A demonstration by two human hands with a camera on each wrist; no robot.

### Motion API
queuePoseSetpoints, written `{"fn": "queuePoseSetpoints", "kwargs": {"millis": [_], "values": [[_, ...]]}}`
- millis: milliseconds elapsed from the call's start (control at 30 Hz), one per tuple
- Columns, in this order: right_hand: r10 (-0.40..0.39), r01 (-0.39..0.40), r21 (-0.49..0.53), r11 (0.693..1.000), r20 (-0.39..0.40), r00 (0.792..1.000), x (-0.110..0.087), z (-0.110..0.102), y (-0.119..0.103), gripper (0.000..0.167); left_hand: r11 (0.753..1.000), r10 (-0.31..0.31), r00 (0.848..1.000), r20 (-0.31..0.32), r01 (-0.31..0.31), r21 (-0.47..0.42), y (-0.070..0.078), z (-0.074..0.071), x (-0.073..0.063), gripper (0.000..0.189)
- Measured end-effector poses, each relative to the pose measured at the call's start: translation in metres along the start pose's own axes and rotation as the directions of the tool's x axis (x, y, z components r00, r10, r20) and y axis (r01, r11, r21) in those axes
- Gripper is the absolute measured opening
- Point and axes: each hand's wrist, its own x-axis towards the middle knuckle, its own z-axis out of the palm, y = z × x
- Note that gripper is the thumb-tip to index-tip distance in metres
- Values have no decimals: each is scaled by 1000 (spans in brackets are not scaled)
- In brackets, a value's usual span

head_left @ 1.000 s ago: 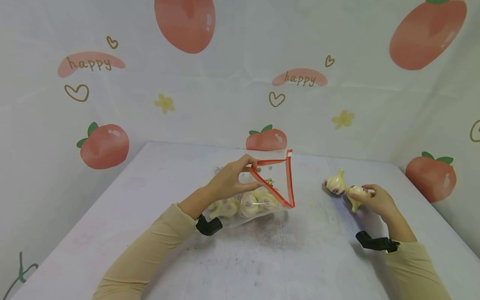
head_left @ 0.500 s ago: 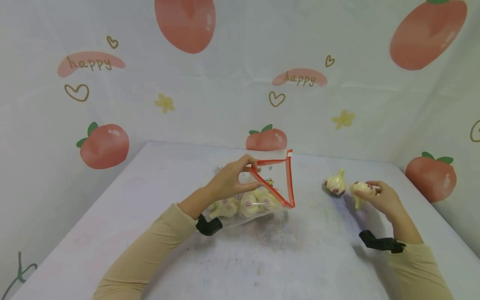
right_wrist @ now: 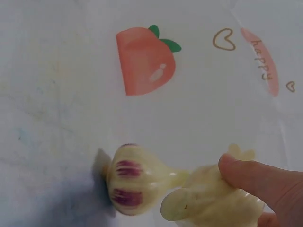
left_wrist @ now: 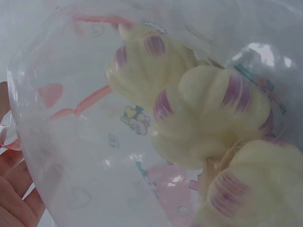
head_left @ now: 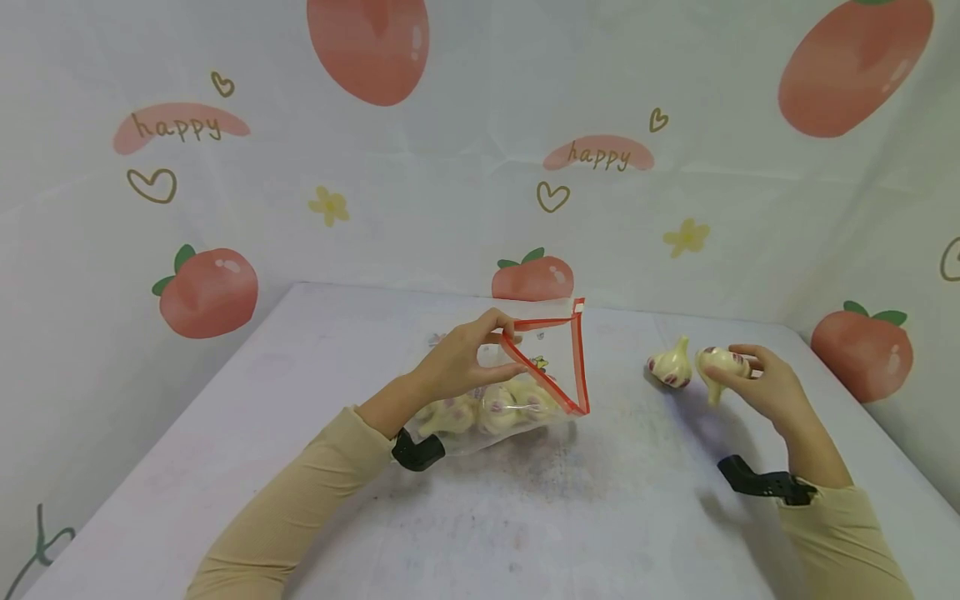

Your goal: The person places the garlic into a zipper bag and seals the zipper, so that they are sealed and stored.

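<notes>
My left hand [head_left: 472,354] pinches the red-edged mouth of a clear zip bag [head_left: 558,358] and holds it spread toward the right. Through its film show several garlic bulbs [left_wrist: 213,113], cream with purple streaks. In my right hand [head_left: 772,387] is another garlic bulb [head_left: 720,367], gripped between thumb and fingers with its stem pointing down in the head view. The right wrist view has the thumb [right_wrist: 232,165] lying across this bulb. Just left of it, a loose garlic bulb [head_left: 671,365] rests on the table, stem up.
The pale table [head_left: 480,517] reaches back to a white cloth backdrop [head_left: 450,192] printed with red fruit, hearts and "happy". Black wrist mounts [head_left: 757,483] sit on both forearms, below beige sleeves [head_left: 840,533].
My right hand has lifted its garlic bulb a little off the table, shifting slightly right and then up. The left hand, the bag and the loose bulb have stayed in place.
</notes>
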Motion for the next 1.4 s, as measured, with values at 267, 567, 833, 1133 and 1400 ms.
{"fn": "queuePoseSetpoints", "kwargs": {"millis": [267, 567, 833, 1133, 1400], "values": [[-60, 60, 15, 998, -9, 998, -5, -1, -15, 76, 1000, -22, 1000, 0, 22, -3, 2, 0, 1, 38], [-95, 95, 27, 995, -1, 995, -7, -1, -26, 73, 1000, -26, 1000, 2, 26, 9, 3, -1, 1, 39], [-112, 112, 26, 993, 2, 994, -12, 1, -36, 71, 999, -32, 999, 8, 32, 15, 4, -2, 1, 39], [-167, 168, 50, 985, -13, 986, -17, 6, -50, 66, 1000, 0, 1000, -3, 0, 29, 3, -2, 1, 38], [-214, 213, 44, 976, 1, 977, -20, 10, -60, 65, 999, 5, 1000, -4, -5, 31, 2, -2, 2, 38]]}}
